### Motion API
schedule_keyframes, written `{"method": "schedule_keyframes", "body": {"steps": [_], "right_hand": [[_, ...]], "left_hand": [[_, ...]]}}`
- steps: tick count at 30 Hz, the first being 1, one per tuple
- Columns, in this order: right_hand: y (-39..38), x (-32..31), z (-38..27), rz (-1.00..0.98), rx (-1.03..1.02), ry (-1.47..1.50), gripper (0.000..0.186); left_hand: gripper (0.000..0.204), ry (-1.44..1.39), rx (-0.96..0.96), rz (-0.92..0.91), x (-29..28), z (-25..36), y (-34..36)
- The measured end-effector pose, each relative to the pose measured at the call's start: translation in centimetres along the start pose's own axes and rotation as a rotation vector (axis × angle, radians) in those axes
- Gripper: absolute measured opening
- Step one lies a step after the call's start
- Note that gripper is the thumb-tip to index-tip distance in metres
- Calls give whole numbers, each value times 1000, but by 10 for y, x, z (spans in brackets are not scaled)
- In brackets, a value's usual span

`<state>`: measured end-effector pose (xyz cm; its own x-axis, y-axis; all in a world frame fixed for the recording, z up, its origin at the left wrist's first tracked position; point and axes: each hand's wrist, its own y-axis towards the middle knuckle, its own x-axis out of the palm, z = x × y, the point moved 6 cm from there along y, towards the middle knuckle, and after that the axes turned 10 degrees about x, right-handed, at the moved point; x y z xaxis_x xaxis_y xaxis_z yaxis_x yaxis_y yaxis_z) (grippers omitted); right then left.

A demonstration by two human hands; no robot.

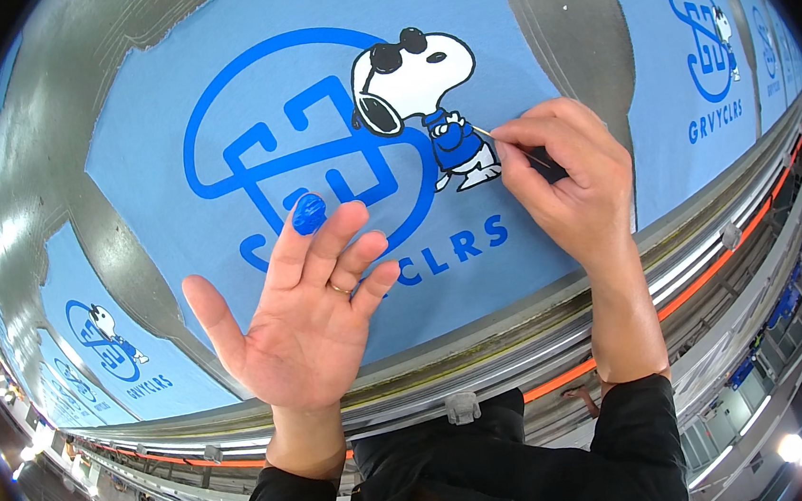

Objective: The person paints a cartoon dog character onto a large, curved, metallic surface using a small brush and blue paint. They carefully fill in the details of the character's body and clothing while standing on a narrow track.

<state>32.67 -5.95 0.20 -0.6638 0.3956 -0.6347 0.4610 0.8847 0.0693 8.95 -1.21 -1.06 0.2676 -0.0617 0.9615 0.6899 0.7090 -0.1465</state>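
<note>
A light blue cut fabric panel (pixel 154 158) lies flat before me, printed with blue line lettering and a white cartoon dog (pixel 447 65) in sunglasses and a blue top. My right hand (pixel 570 164) pinches a thin pale stick (pixel 483 133), its tip at the dog's blue top. Palm up, my left hand (pixel 301 307) hovers over the lower part of the print with its fingers spread. A dab of wet-looking blue paint (pixel 309 214) covers its index fingertip, and a ring (pixel 338 287) is on one finger.
More printed blue panels lie along the grey table (pixel 582 25), one to the right (pixel 699 62) and one to the left (pixel 113 342). Metal rails and an orange strip (pixel 691 292) run along the table's near edge, with small grey blocks (pixel 462 407) on it.
</note>
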Motion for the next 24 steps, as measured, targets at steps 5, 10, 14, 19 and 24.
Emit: {"method": "schedule_keyframes", "body": {"steps": [5, 10, 14, 19, 24], "right_hand": [[0, 0, 1, 1, 7, 6, 15], [0, 0, 0, -9, 0, -15, 15], [-1, -1, 1, -8, 35, 14, 14], [-1, -1, 1, -26, 34, -2, 14], [0, -1, 1, -23, 42, 8, 14]], "left_hand": [[94, 1, 2, 4, 0, -1, 0], [94, 9, 2, -7, 0, -1, 0], [95, 11, 3, -2, 0, -1, 0], [95, 18, 2, 2, 0, -1, 0], [95, 23, 3, -1, 0, -1, 1]]}}
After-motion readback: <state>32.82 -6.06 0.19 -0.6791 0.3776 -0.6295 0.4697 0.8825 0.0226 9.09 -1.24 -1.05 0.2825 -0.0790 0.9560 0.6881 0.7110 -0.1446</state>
